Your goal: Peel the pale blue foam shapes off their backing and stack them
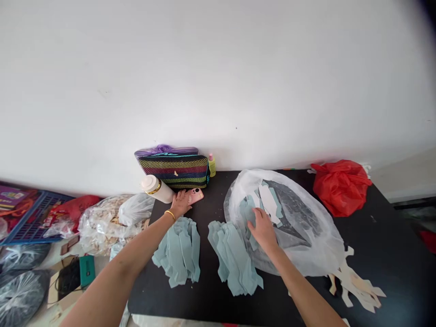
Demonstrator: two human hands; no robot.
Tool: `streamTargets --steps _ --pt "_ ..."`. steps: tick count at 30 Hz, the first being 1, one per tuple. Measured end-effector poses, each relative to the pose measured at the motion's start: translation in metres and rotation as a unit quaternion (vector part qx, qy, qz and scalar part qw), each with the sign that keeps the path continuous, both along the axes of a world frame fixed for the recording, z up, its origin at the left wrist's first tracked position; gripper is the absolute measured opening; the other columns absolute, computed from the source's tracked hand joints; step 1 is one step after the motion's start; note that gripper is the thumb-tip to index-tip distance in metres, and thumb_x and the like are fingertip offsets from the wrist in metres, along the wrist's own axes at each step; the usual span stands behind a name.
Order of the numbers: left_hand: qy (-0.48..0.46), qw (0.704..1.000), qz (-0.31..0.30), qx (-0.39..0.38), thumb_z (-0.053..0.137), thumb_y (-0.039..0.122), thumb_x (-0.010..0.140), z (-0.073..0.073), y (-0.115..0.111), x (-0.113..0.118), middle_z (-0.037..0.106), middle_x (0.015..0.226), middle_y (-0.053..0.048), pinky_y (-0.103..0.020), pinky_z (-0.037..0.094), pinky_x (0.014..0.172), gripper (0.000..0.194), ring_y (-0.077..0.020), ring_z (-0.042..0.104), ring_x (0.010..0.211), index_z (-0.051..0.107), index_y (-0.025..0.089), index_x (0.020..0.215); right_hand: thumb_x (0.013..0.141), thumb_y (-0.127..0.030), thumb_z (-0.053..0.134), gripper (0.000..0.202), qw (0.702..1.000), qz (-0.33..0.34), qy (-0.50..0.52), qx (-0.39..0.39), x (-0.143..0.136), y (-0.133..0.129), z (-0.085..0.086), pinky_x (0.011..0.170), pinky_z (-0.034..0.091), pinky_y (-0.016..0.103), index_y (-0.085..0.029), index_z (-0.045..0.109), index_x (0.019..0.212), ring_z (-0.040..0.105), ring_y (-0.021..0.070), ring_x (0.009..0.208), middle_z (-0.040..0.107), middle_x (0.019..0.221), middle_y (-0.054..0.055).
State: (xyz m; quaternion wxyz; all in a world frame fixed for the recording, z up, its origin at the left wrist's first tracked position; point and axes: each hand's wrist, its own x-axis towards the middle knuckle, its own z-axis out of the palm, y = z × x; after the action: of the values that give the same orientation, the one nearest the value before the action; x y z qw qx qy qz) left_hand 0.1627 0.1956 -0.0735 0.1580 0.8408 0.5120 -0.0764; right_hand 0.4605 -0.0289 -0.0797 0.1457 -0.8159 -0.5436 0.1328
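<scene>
At the table's back left, my left hand has its fingers closed on a pink phone, whose camera side faces up. My right hand reaches into an open clear plastic bag, thumb and fingers apart over pale blue cut pieces. Whether its fingertips touch them I cannot tell. White-faced pieces lie beside them in the bag. Two loose piles of similar strips are on the table: a left pile below my left wrist and a right pile against the bag.
A white bottle leans near a striped mesh bag and a small yellow bottle. On the black table, a red bag stands back right, with beige pieces at front right. Filled bags and a blue crate sit left.
</scene>
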Motion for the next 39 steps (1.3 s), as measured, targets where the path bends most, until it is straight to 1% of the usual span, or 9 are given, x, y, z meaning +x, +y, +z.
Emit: streamTargets --steps 6,15,23,28,30,32,34,36,39 --pt "0.009 1.0 -0.013 -0.012 0.071 0.02 0.072 -0.018 0.012 -0.004 0.048 0.137 -0.012 -0.042 0.032 0.107 0.084 -0.0302 0.043 0.123 0.032 0.024 0.146 0.093 -0.045 0.042 0.041 0.995 -0.01 0.083 0.045 0.007 -0.032 0.0 0.095 0.051 0.046 -0.02 0.053 0.123 0.05 0.0327 0.126 0.053 0.135 0.016" --pt "-0.034 0.999 -0.023 -0.02 0.064 0.018 0.068 -0.012 0.017 -0.006 0.051 0.133 -0.013 -0.045 0.032 0.107 0.072 -0.033 0.042 0.124 0.043 0.019 0.137 0.092 -0.049 0.042 0.042 0.976 -0.07 0.202 0.045 -0.001 -0.059 0.016 0.077 0.059 0.039 -0.023 0.057 0.12 0.065 0.0267 0.102 0.056 0.133 0.015" --pt "-0.104 0.993 -0.035 -0.052 0.069 0.021 0.056 0.044 -0.002 0.0 0.056 0.119 -0.015 -0.05 0.032 0.107 0.063 -0.0366 0.045 0.119 0.056 0.014 0.117 0.086 -0.054 0.045 0.046 0.961 -0.109 0.247 0.055 -0.006 -0.06 0.043 0.073 0.058 0.037 -0.022 0.062 0.114 0.066 0.0264 0.098 0.064 0.121 0.013" --pt "-0.183 0.971 0.037 -0.152 0.061 0.033 0.072 0.091 -0.033 -0.007 0.062 0.119 -0.014 -0.04 0.05 0.087 0.062 -0.0268 0.06 0.1 0.048 0.013 0.13 0.082 -0.055 0.046 0.05 0.952 -0.137 0.271 0.047 -0.01 -0.06 0.056 0.075 0.056 0.038 -0.019 0.062 0.113 0.065 0.028 0.099 0.068 0.112 0.014" --pt "-0.302 0.898 0.096 -0.305 0.052 0.04 0.081 0.105 -0.046 -0.015 0.064 0.116 -0.013 -0.035 0.053 0.073 0.058 -0.0216 0.064 0.087 0.046 0.014 0.133 0.08 -0.055 0.046 0.05 0.948 -0.147 0.278 0.051 -0.014 -0.06 0.061 0.076 0.055 0.039 -0.019 0.063 0.111 0.065 0.0286 0.101 0.068 0.111 0.013" --pt "-0.447 0.746 0.169 -0.464 0.049 0.044 0.086 0.113 -0.058 -0.025 0.066 0.117 -0.014 -0.033 0.053 0.069 0.057 -0.0208 0.065 0.086 0.047 0.014 0.135 0.078 -0.056 0.046 0.052 0.945 -0.154 0.282 0.058 -0.017 -0.06 0.064 0.077 0.054 0.039 -0.018 0.063 0.109 0.065 0.0291 0.102 0.068 0.111 0.014" --pt "-0.533 0.607 0.219 -0.547 0.049 0.046 0.088 0.116 -0.068 -0.033 0.066 0.121 -0.017 -0.035 0.054 0.071 0.059 -0.0232 0.066 0.091 0.048 0.013 0.136 0.076 -0.057 0.047 0.053 0.943 -0.159 0.287 0.061 -0.021 -0.06 0.067 0.078 0.054 0.039 -0.018 0.064 0.109 0.064 0.0296 0.103 0.067 0.114 0.014" --pt "-0.566 0.539 0.242 -0.575 0.049 0.046 0.089 0.114 -0.074 -0.04 0.066 0.123 -0.021 -0.038 0.055 0.073 0.061 -0.0261 0.068 0.093 0.048 0.009 0.137 0.075 -0.058 0.047 0.055 0.94 -0.163 0.294 0.056 -0.024 -0.06 0.069 0.078 0.054 0.04 -0.018 0.064 0.109 0.064 0.0303 0.105 0.067 0.116 0.014" --pt "-0.581 0.503 0.245 -0.591 0.047 0.046 0.09 0.111 -0.076 -0.047 0.066 0.123 -0.025 -0.041 0.056 0.072 0.064 -0.0291 0.069 0.093 0.046 0.004 0.139 0.074 -0.059 0.047 0.056 0.938 -0.164 0.301 0.05 -0.028 -0.062 0.07 0.08 0.054 0.04 -0.018 0.065 0.108 0.063 0.0305 0.106 0.066 0.119 0.014"
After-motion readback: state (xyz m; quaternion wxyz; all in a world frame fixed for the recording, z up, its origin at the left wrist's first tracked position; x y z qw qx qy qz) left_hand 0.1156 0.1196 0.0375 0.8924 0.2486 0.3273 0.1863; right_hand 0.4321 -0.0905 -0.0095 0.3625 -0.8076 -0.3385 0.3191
